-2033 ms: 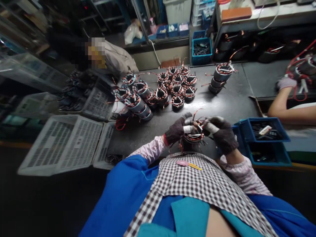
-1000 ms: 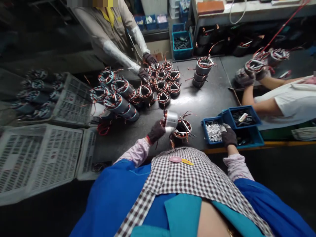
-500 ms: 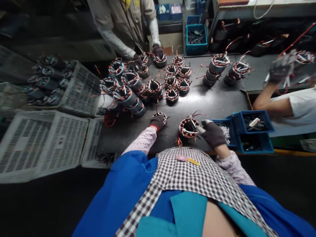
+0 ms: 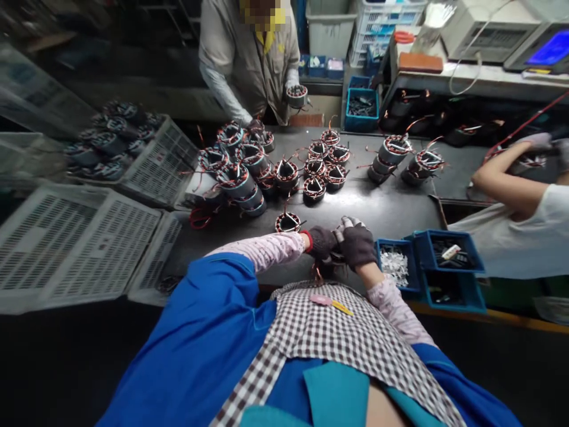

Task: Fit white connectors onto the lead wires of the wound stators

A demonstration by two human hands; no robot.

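Stretching away toward twelve o'clock, the smooth black tabletop [image 4: 373, 207] caught a pale sheen in a dim, crowded room. At its near edge, just beyond the black-and-white checked cloth apron [image 4: 338, 329], sat a dark ring-shaped wire-wound core [image 4: 329, 268] with copper-coloured ends, mostly hidden beneath both hands. The dark-gloved left hand [image 4: 322, 242] and dark-gloved, pale-fingertipped right hand [image 4: 357, 243] met over it, fingers bent; what either gripped could not be told. Counting from them, a smaller ring with red-and-white windings [image 4: 288, 223] sat near at ten o'clock, with tall grey cylindrical stacks [image 4: 242, 184] well beyond. Similar short dark rings [image 4: 315, 188] clustered toward twelve, two more stacks [image 4: 391, 151] stood at one, and bare black surface ran between them and the hands. At three, a blue plastic bin of small white pieces [image 4: 395, 265] bounded the right hand's side, just beside it. Pale slatted plastic crates [image 4: 80, 249] closed off nine; a grey-shirted co-worker [image 4: 249, 59] stood across the far edge at eleven.
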